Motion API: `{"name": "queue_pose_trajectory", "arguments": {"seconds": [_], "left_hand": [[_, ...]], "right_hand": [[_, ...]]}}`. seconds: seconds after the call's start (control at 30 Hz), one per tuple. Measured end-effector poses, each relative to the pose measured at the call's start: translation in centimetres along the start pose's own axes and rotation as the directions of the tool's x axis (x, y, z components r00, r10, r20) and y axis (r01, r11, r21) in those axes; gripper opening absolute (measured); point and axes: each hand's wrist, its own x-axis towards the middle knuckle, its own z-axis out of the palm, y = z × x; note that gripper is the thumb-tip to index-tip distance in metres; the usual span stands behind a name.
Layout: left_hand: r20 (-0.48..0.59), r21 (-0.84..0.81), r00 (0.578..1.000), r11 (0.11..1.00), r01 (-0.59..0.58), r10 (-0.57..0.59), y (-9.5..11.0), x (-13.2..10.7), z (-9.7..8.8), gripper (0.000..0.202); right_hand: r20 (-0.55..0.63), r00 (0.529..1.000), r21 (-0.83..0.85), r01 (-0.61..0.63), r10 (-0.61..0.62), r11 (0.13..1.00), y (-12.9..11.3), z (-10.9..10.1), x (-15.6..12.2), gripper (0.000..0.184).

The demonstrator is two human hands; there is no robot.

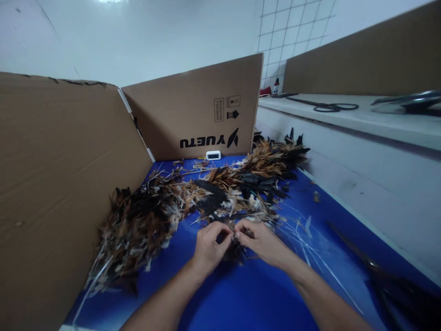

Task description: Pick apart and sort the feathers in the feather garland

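Observation:
My left hand (211,243) and my right hand (259,238) meet at the middle of the blue tabletop (255,299). Thumb and forefinger are pinched together on each, the fingertips almost touching. Between and just below them is a small bunch of dark brown feathers (234,253), partly covered by the fingers. Right beyond my hands lies a loose heap of brown, black and whitish feathers (213,197). A thicker dark pile of feathers (138,230) spreads to the left, and a layered brown and black feather bundle (268,161) reaches toward the back right.
Cardboard panels (62,184) wall off the left side and the back. A small white digital display (213,156) stands at the back panel. Large dark scissors (375,271) and thin white strands (310,248) lie to the right. Another pair of scissors (327,105) rests on the white ledge.

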Motion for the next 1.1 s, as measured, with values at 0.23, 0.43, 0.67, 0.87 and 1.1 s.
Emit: {"name": "queue_pose_trajectory", "arguments": {"seconds": [0.23,0.43,0.67,0.87,1.1], "left_hand": [[-0.007,-0.172,0.982,0.968,0.185,-0.189,0.43,0.19,0.02,0.001],[0.001,-0.312,0.948,0.9,0.304,-0.32,0.63,0.36,0.1,0.008],[-0.002,-0.388,0.921,0.849,0.358,-0.389,0.51,0.42,0.21,0.011],[0.042,-0.479,0.893,0.776,0.412,-0.448,0.54,0.52,0.08,0.015],[0.099,-0.564,0.877,0.7,0.439,-0.47,0.53,0.6,0.0,0.017]], "right_hand": [[-0.037,0.999,0.005,0.004,-0.004,1.0,-0.25,0.26,0.11,0.011],[-0.043,0.999,0.045,0.0,0.002,0.999,-0.48,0.1,0.06,0.012],[-0.051,0.999,0.129,-0.01,0.017,0.992,-0.46,0.07,0.05,0.012],[-0.068,0.997,0.206,-0.023,0.038,0.978,-0.2,-0.06,0.1,0.011],[-0.09,0.994,0.248,-0.043,0.067,0.968,-0.12,-0.26,0.17,0.009]]}}
